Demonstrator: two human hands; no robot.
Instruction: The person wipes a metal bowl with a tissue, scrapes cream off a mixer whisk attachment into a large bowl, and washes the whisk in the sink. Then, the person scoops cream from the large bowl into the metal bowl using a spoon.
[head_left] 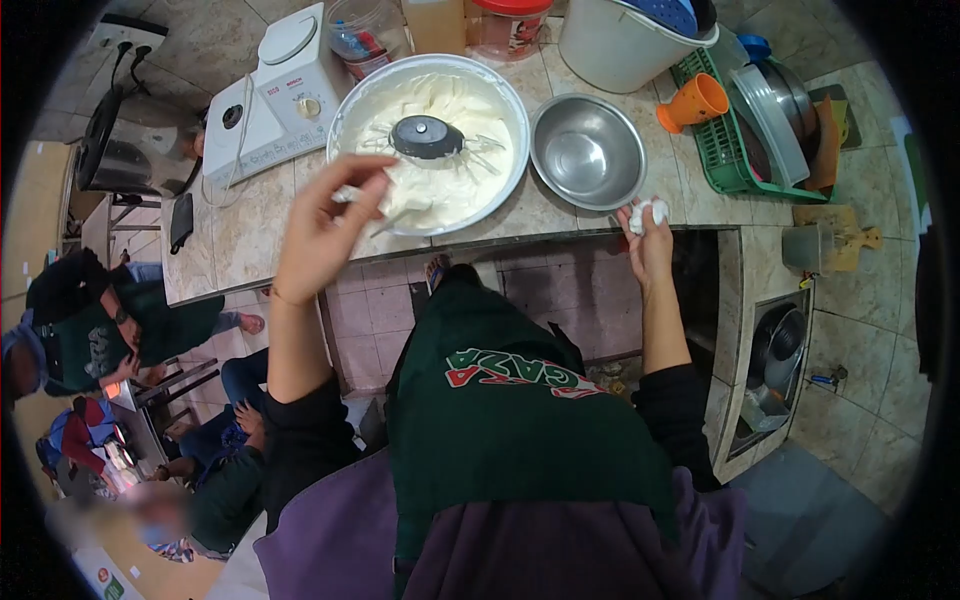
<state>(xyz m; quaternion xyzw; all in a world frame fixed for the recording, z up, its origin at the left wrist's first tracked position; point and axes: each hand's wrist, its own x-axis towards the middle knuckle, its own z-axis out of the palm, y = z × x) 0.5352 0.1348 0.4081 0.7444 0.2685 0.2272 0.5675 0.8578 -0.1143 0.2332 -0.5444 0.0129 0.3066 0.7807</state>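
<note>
A large white bowl [522, 150] of pale whipped cream [450, 195] stands on the counter, with a dark-hubbed wire whisk attachment [427, 138] in the cream. My left hand [335, 225] hovers at the bowl's left rim, thumb and fingers curved and apart; a little white shows at its fingers. In my right hand [652, 245], at the counter's front edge, is a small white lump [648, 214]; whether it is cream or tissue is unclear. Just above that hand sits a shiny steel bowl [588, 150].
A white Bosch mixer base [290, 105] stands left of the cream bowl. Behind are a red-lidded tub [510, 30] and a white bucket [625, 50]. An orange cup [693, 103] leans by a green dish rack [715, 150]. Other people [90, 310] sit at lower left.
</note>
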